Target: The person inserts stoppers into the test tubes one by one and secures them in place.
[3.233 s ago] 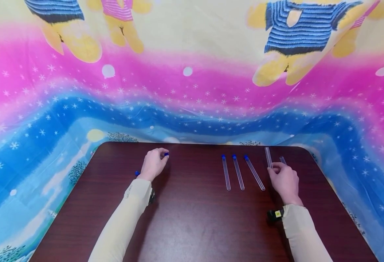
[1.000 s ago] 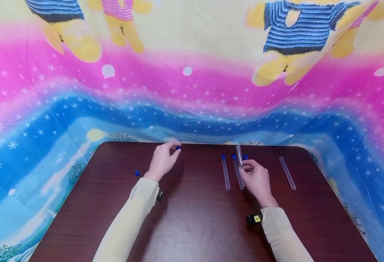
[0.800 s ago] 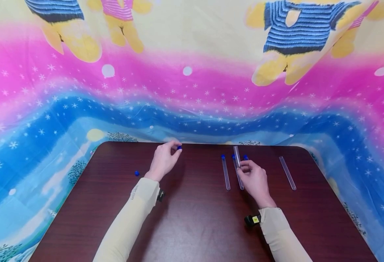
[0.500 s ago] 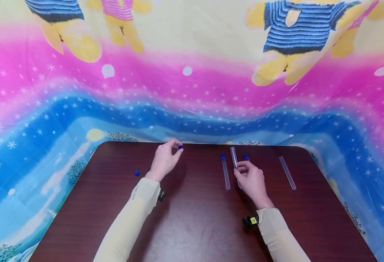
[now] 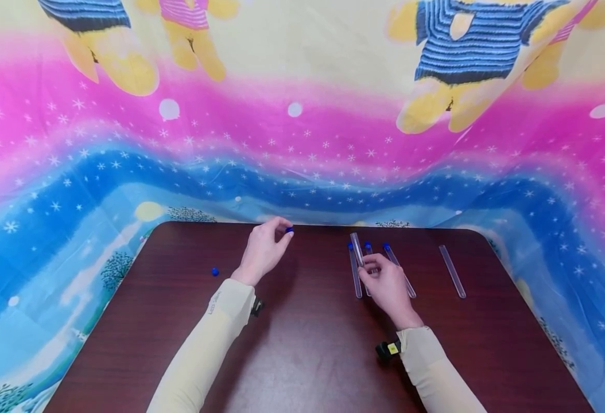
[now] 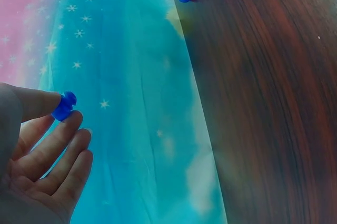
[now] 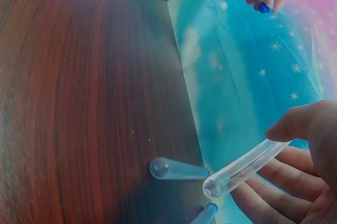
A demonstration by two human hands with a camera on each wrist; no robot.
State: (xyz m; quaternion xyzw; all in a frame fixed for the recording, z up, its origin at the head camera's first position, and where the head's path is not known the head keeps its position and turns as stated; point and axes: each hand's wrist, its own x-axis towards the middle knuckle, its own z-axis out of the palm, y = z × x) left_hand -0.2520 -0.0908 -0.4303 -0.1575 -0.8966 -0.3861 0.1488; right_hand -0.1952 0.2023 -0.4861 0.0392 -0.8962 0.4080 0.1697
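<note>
The left hand (image 5: 263, 248) pinches a small blue plastic cap (image 6: 64, 107) between thumb and fingertips, likely because it is so tiny; the right hand (image 5: 387, 284) grips a clear, slender, uncapped tube (image 7: 245, 168) tilted above the dark brown table (image 5: 307, 355), one end jutting past the fingers, presumably to leave it uncovered

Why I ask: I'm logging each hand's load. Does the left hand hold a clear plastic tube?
No, the left hand pinches a small blue plastic cap instead.
</note>
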